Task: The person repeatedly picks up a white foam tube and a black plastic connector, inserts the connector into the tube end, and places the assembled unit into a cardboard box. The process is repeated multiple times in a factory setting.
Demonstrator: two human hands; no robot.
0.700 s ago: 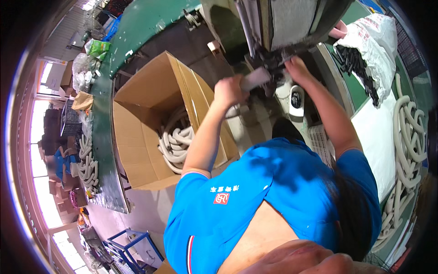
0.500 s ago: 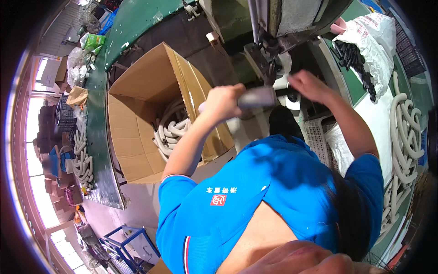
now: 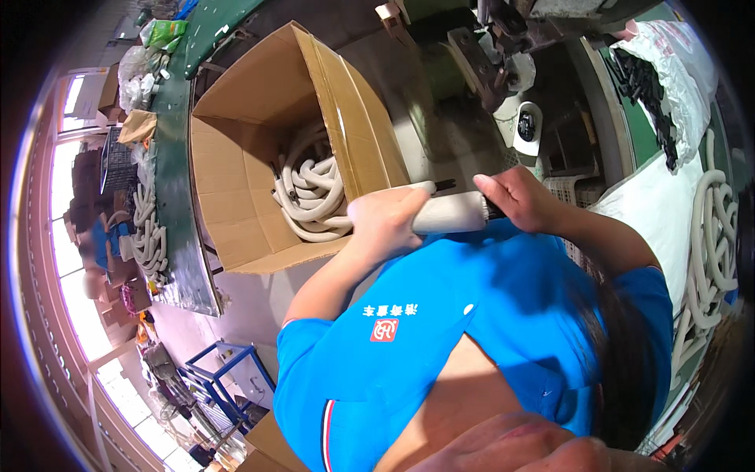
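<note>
My left hand [image 3: 387, 216] is closed around a pale grey foam tube [image 3: 456, 213], held across in front of my chest. At the tube's right end, my right hand [image 3: 519, 200] is closed on a small black piece [image 3: 494, 210], mostly hidden by the fingers. Just beyond the left hand, a thin black tip [image 3: 446, 185] sticks out of a second pale tube end; whether it belongs to the same tube cannot be told. Left of my hands, an open cardboard box [image 3: 228, 185] holds several coiled grey foam tubes [image 3: 318, 200].
A dark metal machine [image 3: 491, 79] stands ahead, with a white pedal-like part [image 3: 519, 126] below it. On the right are a white sack [image 3: 688, 71], several black pieces [image 3: 645, 94] and grey tubes [image 3: 708, 236]. A green table [image 3: 174, 118] runs along the left.
Both hands have drawn back toward my body with the tube, away from the machine. The right hand has come to the tube's end. The view has shifted, bringing the box higher.
</note>
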